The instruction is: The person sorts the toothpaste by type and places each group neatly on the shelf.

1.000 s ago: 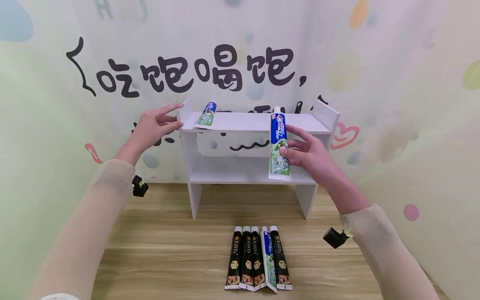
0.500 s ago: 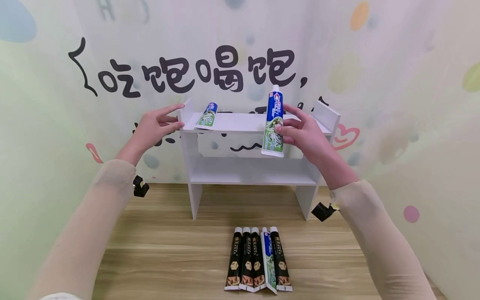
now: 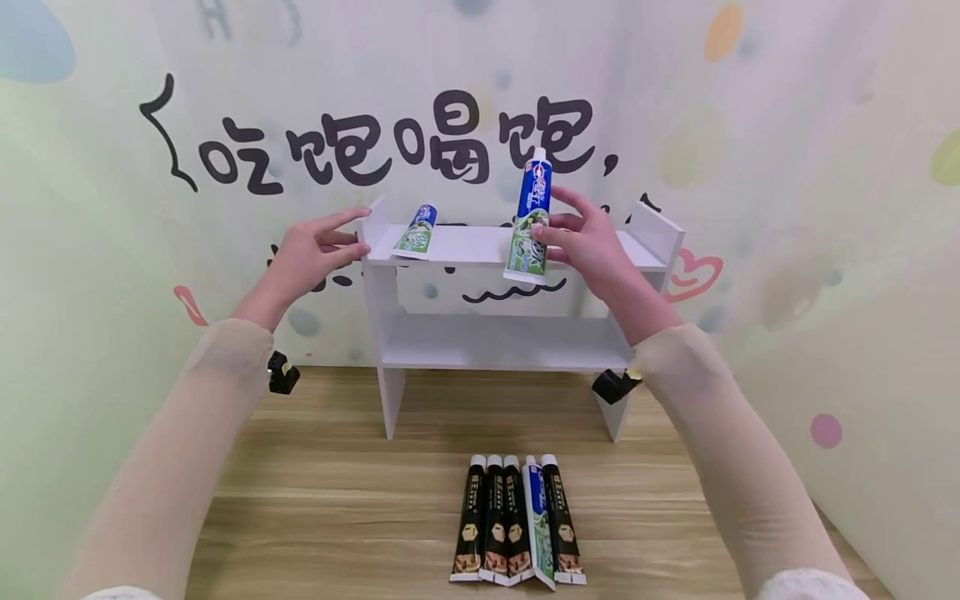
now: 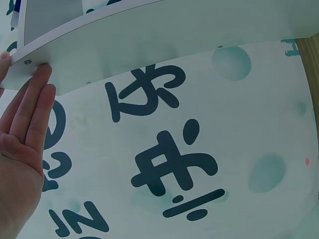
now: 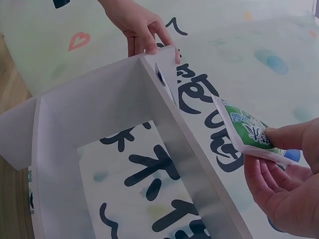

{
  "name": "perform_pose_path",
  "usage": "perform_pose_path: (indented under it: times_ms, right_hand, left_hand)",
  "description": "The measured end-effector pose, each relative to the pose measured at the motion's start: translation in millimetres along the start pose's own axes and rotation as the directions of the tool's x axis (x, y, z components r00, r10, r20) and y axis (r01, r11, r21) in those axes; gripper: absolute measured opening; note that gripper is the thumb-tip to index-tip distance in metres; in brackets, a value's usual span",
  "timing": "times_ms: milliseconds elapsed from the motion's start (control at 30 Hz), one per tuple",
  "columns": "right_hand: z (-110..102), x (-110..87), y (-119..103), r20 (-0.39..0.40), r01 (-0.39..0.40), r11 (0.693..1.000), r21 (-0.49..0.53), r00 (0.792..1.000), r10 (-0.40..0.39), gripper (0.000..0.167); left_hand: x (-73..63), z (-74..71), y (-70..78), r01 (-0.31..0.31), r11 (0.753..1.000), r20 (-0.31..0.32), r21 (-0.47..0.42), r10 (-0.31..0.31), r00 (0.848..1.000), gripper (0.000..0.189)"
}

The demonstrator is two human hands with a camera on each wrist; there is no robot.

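My left hand (image 3: 303, 258) grips the upper left side panel (image 3: 377, 223) of a white two-tier shelf (image 3: 495, 337), thumb low and index finger higher at its edge. In the left wrist view, several fingers (image 4: 39, 102) lie against the panel's outer face. My right hand (image 3: 588, 237) pinches a blue and green toothpaste tube (image 3: 531, 212) by its right side, cap up, in front of the top shelf and apart from the left side. Another blue and green toothpaste tube (image 3: 416, 233) lies on the top shelf at the left, its cap end toward the back.
Several black toothpaste tubes (image 3: 470, 525) and one blue and green tube (image 3: 538, 521) lie side by side on the wood-grain table (image 3: 337, 500) before the shelf. The shelf's right side panel (image 3: 654, 232) stands up above the top board. A printed curtain (image 3: 795, 208) hangs behind.
My right hand has raised the toothpaste tube and carried it left, from in front of the middle tier to the top shelf's height. My left hand stays at the side panel.
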State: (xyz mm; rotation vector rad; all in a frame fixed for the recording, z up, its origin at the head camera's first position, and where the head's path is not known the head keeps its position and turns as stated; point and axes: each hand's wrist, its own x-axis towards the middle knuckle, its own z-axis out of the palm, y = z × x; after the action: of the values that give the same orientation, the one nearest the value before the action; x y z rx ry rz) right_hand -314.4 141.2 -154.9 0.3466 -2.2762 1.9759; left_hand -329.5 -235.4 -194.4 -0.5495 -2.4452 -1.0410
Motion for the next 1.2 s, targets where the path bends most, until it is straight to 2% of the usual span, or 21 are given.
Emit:
perform_pose_path:
  times_ms: [367,533,700,833,933,1100,1200]
  right_hand:
    - [15.2,28.8,-3.9,-0.063,-0.022,1.0,0.01,0.998,0.023,0.069]
    - [19.8,40.9,-2.0,-0.07,-0.026,0.999,-0.036,0.997,0.024,0.07]
    - [22.3,50.6,1.2,-0.059,-0.013,0.997,-0.079,0.998,0.009,0.073]
    - [22.9,55.5,5.8,-0.016,0.039,0.992,-0.119,0.999,-0.041,0.075]
    - [23.0,56.8,9.4,0.022,0.068,0.985,-0.158,0.998,-0.065,0.07]
    - [21.6,57.4,12.5,0.03,0.049,0.975,-0.217,0.999,-0.043,0.055]
    - [20.7,58.3,12.9,0.032,0.027,0.972,-0.234,0.999,-0.02,0.053]
  left_hand:
    - [-0.3,0.2,-0.2,0.01,1.0,0.01,-0.008,-0.01,1.0,0.059]
    - [0.2,-0.3,-0.1,0.011,1.0,0.009,-0.011,-0.011,1.0,0.058]
    - [0.7,-0.9,-1.2,0.005,1.0,-0.001,-0.002,-0.005,1.0,0.058]
    - [-0.3,-1.3,-1.9,0.0,1.0,-0.005,0.006,0.0,1.0,0.058]
    - [-1.6,-1.5,-2.0,-0.001,1.0,-0.009,0.01,0.001,1.0,0.058]
    - [-0.8,0.2,-1.3,0.002,1.0,-0.003,-0.003,-0.002,1.0,0.059]
    - [0.4,0.8,-1.0,0.005,1.0,0.002,-0.008,-0.005,1.0,0.059]
